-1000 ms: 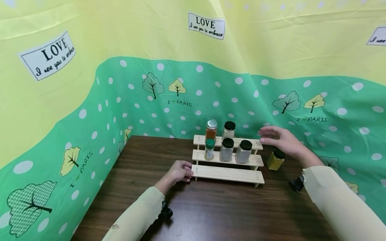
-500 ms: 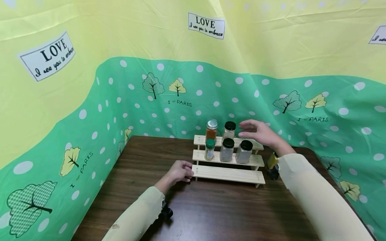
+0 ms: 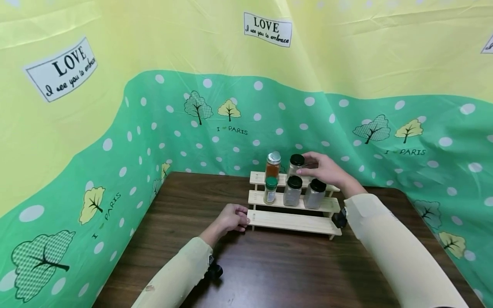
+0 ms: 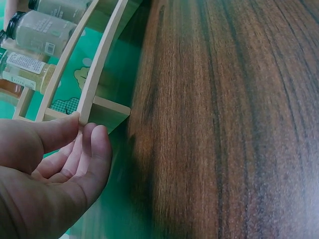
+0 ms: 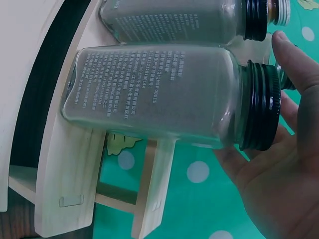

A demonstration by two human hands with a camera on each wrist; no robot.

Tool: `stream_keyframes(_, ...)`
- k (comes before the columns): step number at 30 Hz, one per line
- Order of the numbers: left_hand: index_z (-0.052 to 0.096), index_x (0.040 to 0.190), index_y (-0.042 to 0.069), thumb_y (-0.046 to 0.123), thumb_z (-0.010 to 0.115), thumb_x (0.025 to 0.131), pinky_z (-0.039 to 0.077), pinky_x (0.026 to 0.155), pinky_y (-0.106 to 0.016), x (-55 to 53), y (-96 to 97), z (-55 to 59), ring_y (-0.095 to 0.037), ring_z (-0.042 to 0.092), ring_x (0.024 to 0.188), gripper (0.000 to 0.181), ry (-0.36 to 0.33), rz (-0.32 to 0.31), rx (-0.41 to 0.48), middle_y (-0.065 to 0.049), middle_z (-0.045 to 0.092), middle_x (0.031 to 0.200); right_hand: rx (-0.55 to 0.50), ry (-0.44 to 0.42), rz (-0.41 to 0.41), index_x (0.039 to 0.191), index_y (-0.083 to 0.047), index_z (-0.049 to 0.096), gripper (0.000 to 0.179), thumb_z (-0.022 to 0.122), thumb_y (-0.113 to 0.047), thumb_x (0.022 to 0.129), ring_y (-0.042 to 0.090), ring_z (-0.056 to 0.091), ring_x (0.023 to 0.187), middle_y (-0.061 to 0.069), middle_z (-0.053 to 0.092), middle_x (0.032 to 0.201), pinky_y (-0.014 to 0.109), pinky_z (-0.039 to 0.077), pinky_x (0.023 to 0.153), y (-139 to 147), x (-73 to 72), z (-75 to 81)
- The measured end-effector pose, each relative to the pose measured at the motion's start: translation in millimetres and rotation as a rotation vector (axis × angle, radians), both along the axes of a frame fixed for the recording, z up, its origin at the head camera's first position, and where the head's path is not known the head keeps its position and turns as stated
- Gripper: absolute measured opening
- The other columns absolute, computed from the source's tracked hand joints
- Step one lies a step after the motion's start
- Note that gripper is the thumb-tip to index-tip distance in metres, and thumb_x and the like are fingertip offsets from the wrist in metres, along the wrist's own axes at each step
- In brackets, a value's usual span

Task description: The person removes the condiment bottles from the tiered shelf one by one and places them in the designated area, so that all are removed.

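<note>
A three-tier wooden spice rack (image 3: 294, 220) stands on the table. My left hand (image 3: 232, 218) pinches the left end of its lowest tier between thumb and fingers, seen closely in the left wrist view. On the top tier, my right hand (image 3: 325, 170) has its thumb in front of a black-lidded spice jar (image 3: 297, 160) and its fingers behind it, holding it around the upper part. To its left stands a silver-lidded jar (image 3: 272, 168) of reddish-brown spice. The middle tier bears a green-lidded jar (image 3: 270, 191) and two black-lidded jars, one (image 3: 292, 192) beside the other (image 5: 154, 94).
Dark wood-grain table (image 3: 269, 269) lies under the rack. A yellow and green printed cloth (image 3: 215, 102) hangs behind and at the left. The right forearm passes over the rack's right side. A dark wrist camera (image 3: 340, 218) sits close to the rack's right end.
My right hand has moved left from beyond the rack's right end to the top-tier black-lidded jar. Its sleeve now hides the yellow jar on the table. The left hand keeps its place.
</note>
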State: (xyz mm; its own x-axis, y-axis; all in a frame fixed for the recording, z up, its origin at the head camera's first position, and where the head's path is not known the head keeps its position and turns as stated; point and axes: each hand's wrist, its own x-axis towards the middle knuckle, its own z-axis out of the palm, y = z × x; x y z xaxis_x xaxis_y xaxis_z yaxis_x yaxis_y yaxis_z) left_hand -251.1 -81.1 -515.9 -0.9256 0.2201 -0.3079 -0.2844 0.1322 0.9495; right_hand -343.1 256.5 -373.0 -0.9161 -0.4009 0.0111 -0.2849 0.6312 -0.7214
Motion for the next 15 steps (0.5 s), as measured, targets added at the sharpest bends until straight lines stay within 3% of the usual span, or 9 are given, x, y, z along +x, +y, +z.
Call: stream_keyframes(15,0.058,0.126,-0.01,-0.016,0.069,0.086,0.065,0.062,-0.031,0.6,-0.6,1.3,-0.018,0.066,0.071,0.042,0.001,-0.005,-0.004,-0.012,0.064,0.094,-0.037,-0.04,-0.022,0.147,-0.005,0.047,0.073,0.076,-0.044,0.093,0.039,0.06,0.124,0.02,0.054,0.139,0.051,0.058,0.096,-3.0,-3.5,-5.1)
